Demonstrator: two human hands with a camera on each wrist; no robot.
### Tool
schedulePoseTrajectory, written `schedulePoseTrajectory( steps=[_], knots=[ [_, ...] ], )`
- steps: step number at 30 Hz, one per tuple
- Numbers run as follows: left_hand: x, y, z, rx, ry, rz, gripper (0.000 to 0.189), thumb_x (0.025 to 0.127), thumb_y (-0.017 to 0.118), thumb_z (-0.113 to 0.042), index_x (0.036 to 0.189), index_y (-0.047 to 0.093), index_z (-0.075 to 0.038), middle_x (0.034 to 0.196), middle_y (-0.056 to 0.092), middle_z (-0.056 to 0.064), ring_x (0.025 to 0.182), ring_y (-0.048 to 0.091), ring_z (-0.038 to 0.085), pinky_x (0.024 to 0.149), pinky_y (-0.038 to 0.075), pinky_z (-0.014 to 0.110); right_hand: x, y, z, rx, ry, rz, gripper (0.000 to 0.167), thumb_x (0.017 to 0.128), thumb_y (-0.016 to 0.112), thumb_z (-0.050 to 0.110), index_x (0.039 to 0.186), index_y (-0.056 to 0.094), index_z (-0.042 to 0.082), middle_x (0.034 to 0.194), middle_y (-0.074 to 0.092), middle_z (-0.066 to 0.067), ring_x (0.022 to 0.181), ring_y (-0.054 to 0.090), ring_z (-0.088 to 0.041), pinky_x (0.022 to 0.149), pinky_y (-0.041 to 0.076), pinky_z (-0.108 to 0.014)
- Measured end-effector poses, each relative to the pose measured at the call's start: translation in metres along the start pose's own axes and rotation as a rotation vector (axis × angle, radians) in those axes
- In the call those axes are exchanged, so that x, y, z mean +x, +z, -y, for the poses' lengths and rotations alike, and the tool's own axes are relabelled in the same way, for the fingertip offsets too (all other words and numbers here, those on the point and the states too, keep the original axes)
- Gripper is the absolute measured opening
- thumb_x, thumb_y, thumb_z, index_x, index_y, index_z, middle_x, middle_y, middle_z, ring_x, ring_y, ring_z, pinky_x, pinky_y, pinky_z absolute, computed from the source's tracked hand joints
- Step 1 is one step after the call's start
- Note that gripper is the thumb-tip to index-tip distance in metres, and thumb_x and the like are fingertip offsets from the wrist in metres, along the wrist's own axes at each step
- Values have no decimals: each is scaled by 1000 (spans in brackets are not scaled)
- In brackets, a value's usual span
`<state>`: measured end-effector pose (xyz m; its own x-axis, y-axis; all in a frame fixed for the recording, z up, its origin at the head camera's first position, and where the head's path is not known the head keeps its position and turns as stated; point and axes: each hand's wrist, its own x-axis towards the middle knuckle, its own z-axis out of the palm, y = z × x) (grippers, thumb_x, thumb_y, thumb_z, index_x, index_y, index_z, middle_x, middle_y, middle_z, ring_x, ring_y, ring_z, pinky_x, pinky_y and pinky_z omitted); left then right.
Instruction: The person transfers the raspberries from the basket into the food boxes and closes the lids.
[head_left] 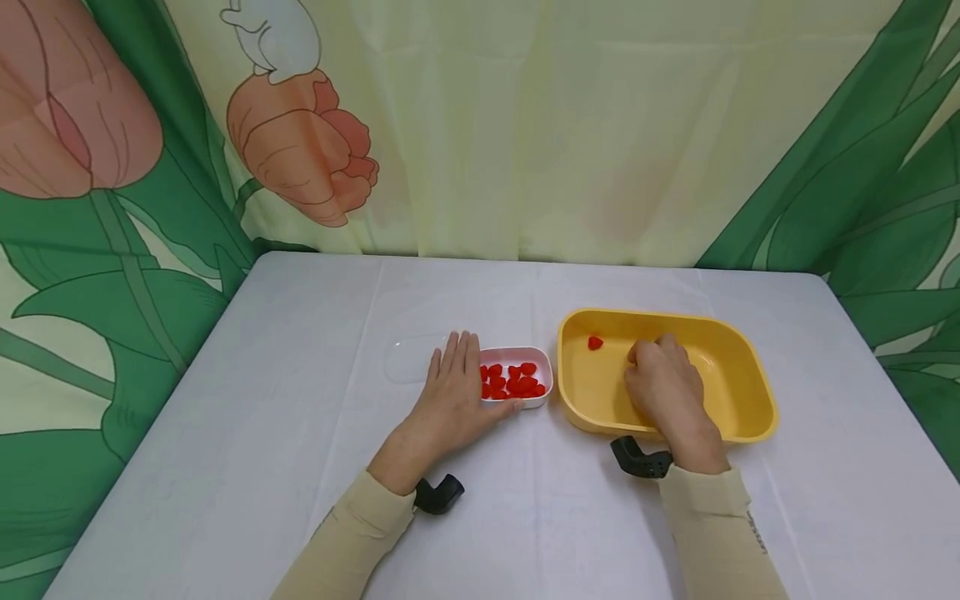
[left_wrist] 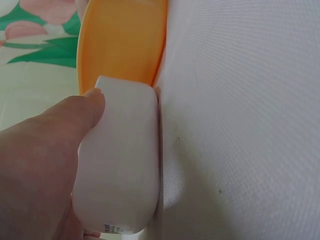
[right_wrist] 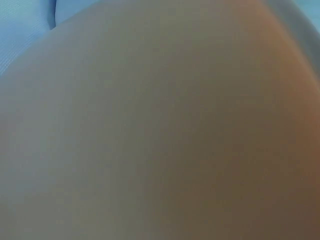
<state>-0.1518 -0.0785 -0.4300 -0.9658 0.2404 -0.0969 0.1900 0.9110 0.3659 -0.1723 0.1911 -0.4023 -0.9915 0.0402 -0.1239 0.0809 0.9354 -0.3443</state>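
Observation:
A small white box [head_left: 545, 392] with a pink inside holds several small red pieces [head_left: 517, 386]. My left hand [head_left: 450, 396] rests against its left end, fingers straight and together, thumb along the near rim. The box's long white wall [left_wrist: 120, 155] shows in the left wrist view, with the left thumb [left_wrist: 90, 107] at its edge. My right hand [head_left: 666, 379] is down inside a yellow tray [head_left: 735, 392], fingers curled under and fingertips hidden, so I cannot tell what they hold. Left of that hand, one red piece [head_left: 595, 342] lies in the tray.
A clear plastic lid [head_left: 408, 358] lies on the white tablecloth [head_left: 300, 333], left of the box and partly behind the left hand. The yellow tray stands close to the box's right end. A printed curtain [head_left: 562, 150] hangs beyond the table's far edge.

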Motion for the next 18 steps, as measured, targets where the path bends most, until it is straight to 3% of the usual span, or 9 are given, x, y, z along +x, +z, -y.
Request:
schedulePoseTrajectory(
  steps=[4, 10, 18],
  knots=[
    [0, -1, 0, -9, -16, 15, 113, 82, 65, -66, 158, 11, -3, 166, 16, 16, 155, 8, 34, 125, 13, 52, 0, -1, 1, 10, -9, 2, 21, 91, 55, 1, 105, 67, -8, 101, 54, -22, 93, 47, -35, 78, 47, -45],
    [0, -1, 0, -9, -9, 12, 113, 83, 64, -66, 158, 11, -2, 166, 16, 17, 155, 9, 35, 125, 13, 53, 2, -3, 3, 37, 5, 52, 22, 91, 55, -2, 110, 64, -7, 105, 55, -23, 95, 48, -36, 86, 48, -48],
    [0, -1, 0, -1, 3, 5, 112, 83, 64, -66, 158, 11, -1, 166, 16, 17, 155, 9, 35, 125, 13, 53, 0, -4, 4, 71, -17, 9, 21, 94, 55, 1, 112, 63, -4, 108, 56, -22, 96, 49, -35, 91, 49, -51]
  ],
)
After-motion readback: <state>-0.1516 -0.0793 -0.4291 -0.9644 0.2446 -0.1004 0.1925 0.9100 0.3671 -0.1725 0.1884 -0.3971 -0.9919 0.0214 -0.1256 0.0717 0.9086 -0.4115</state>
